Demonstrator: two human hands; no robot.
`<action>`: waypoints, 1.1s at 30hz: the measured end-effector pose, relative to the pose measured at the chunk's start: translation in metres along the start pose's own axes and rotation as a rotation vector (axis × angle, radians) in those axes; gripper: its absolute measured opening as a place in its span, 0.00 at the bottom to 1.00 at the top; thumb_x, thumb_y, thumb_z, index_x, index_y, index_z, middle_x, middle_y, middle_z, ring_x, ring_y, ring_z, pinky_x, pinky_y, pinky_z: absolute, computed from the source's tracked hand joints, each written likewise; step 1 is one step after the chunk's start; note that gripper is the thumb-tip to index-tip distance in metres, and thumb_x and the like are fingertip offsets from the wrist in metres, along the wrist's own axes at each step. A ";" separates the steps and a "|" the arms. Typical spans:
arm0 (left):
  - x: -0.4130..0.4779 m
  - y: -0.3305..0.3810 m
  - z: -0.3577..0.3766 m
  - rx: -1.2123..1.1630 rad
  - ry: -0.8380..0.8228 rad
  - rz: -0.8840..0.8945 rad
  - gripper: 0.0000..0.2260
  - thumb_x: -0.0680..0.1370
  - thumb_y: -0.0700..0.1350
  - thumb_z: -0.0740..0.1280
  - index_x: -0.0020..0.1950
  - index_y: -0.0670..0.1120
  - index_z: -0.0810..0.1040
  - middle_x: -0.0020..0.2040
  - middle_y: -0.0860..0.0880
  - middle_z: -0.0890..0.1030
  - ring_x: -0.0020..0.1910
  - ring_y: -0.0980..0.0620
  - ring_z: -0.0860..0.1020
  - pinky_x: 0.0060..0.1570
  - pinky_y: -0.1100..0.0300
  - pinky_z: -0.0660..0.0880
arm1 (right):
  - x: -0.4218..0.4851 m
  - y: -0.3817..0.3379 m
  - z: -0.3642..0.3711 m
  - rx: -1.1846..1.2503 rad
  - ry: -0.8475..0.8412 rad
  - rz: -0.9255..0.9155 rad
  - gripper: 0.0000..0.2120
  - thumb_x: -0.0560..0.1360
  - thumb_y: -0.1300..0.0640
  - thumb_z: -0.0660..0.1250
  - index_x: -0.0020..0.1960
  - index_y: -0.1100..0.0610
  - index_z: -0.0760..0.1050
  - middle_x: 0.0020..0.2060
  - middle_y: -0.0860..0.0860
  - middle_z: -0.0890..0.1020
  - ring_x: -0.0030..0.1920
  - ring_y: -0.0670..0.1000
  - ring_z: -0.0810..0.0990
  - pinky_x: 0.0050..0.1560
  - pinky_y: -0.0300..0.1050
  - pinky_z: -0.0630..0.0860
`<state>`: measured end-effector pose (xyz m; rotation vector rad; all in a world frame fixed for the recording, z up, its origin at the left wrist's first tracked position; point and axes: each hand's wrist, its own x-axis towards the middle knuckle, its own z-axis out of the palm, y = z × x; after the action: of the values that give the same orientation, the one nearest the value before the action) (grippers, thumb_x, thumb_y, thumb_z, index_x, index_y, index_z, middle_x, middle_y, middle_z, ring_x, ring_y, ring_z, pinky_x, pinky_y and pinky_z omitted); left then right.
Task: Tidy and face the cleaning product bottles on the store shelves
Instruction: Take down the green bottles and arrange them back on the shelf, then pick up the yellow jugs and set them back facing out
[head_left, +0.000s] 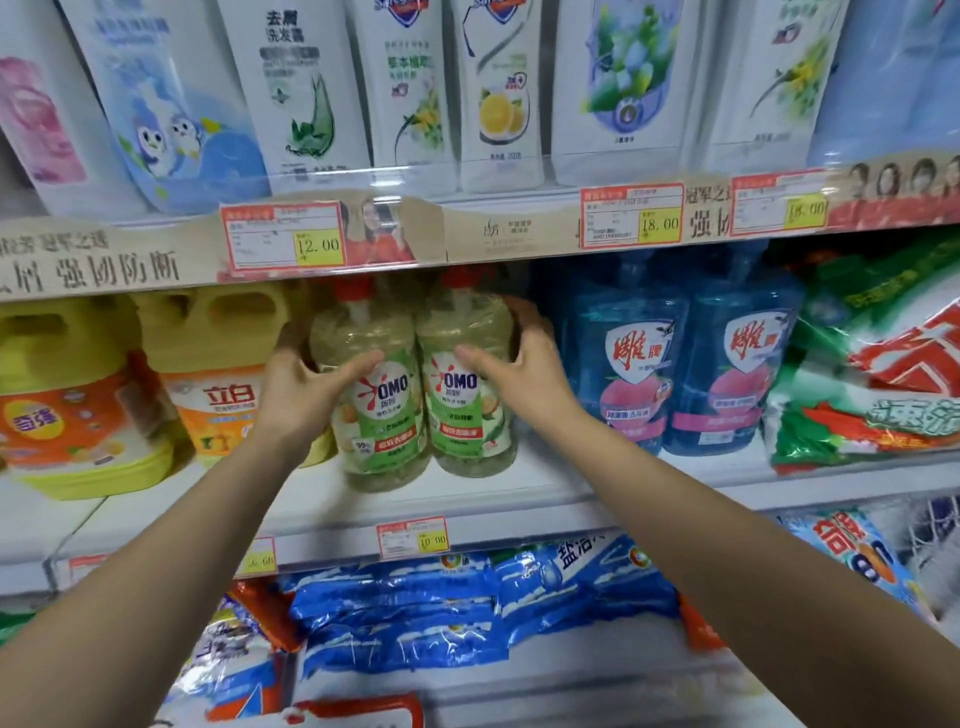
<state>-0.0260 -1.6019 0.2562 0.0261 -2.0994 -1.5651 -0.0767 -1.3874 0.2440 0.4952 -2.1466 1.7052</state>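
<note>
Two clear OMO bottles with red caps and green labels stand side by side, wrapped together as a twin pack, on the middle shelf. Their labels face forward. My left hand grips the left side of the pack, thumb across the front of the left bottle. My right hand wraps the right side, thumb on the front of the right bottle and fingers behind it.
Yellow jugs stand to the left of the pack and two blue bottles to its right, then green and red bags. White shampoo bottles line the shelf above. Blue bags lie on the shelf below.
</note>
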 end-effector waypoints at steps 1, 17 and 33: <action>0.003 -0.001 0.000 -0.019 -0.028 -0.009 0.19 0.71 0.44 0.76 0.58 0.53 0.74 0.49 0.56 0.84 0.45 0.60 0.83 0.46 0.60 0.78 | 0.002 0.001 0.000 -0.001 -0.028 -0.015 0.30 0.72 0.57 0.76 0.69 0.56 0.68 0.56 0.47 0.77 0.58 0.48 0.77 0.61 0.42 0.75; -0.014 -0.023 0.020 0.554 0.081 -0.055 0.32 0.67 0.59 0.76 0.61 0.43 0.70 0.57 0.44 0.81 0.54 0.42 0.80 0.43 0.55 0.72 | -0.010 0.018 0.009 -0.313 -0.052 0.041 0.49 0.64 0.46 0.80 0.75 0.54 0.55 0.67 0.56 0.69 0.69 0.57 0.70 0.67 0.59 0.71; -0.034 -0.037 -0.040 0.776 0.233 0.145 0.22 0.75 0.55 0.70 0.61 0.42 0.74 0.56 0.41 0.76 0.56 0.41 0.74 0.52 0.48 0.72 | -0.042 -0.001 0.040 -0.438 0.175 -0.094 0.43 0.71 0.52 0.76 0.75 0.64 0.56 0.71 0.63 0.61 0.72 0.63 0.60 0.72 0.55 0.59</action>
<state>0.0094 -1.6397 0.2174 0.3012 -2.3159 -0.5603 -0.0421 -1.4244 0.2162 0.3033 -2.2357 1.1336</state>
